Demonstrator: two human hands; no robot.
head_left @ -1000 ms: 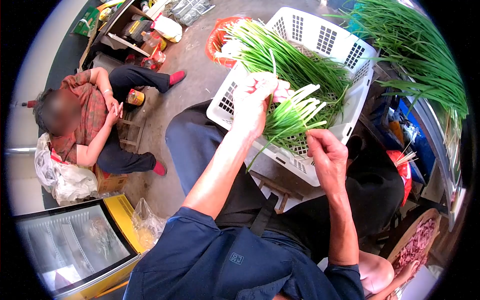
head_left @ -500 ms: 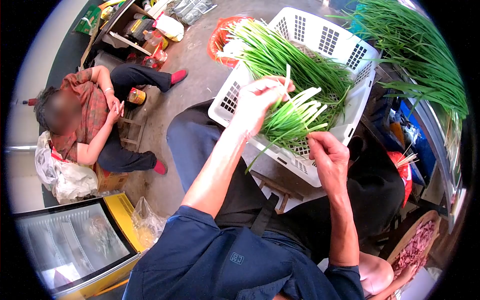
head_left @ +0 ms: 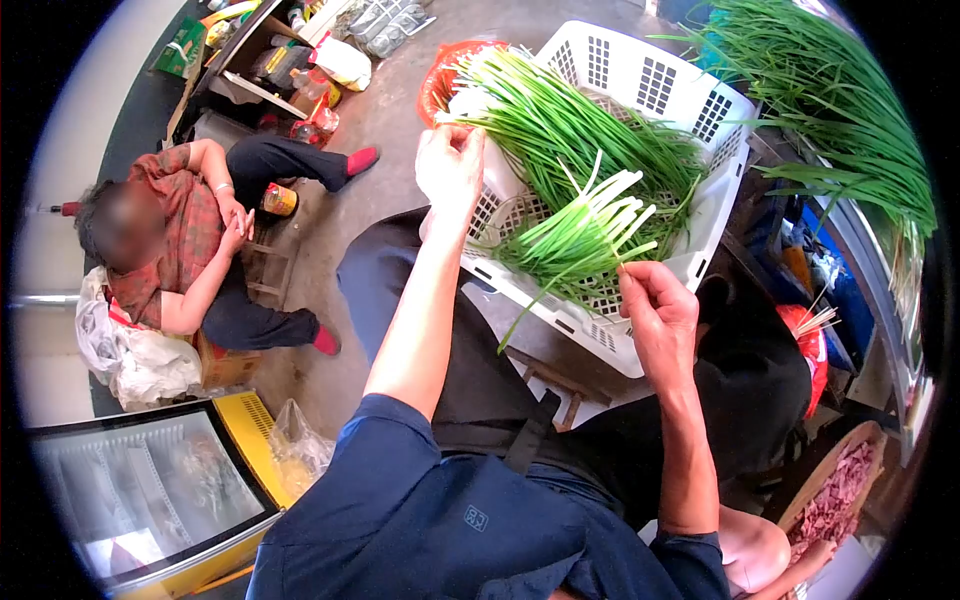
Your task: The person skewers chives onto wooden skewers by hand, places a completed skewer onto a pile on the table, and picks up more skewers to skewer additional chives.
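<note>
My left hand [head_left: 450, 172] is over the left edge of the white basket [head_left: 625, 350], its fingers pinched together beside the red bag [head_left: 436, 88]; whatever they hold is too small to make out. A large bundle of long green stalks [head_left: 575, 130] lies in the basket, its white ends toward the bag. Nearer to me is a smaller bunch [head_left: 565, 235] with pale ends pointing right. At those ends, my right hand [head_left: 660, 305] is closed, thumb and finger pinching a thin stalk.
A seated person [head_left: 180, 230] with clasped hands is at the left. More long greens [head_left: 830, 110] lie at the upper right. A glass-topped case [head_left: 150, 490] stands at the lower left. Another person's arm [head_left: 800, 575] reaches by a round tray [head_left: 870, 440] of reddish pieces.
My left hand has moved up and left, from above the smaller bunch to beside the red bag. My right hand has stayed nearly in place.
</note>
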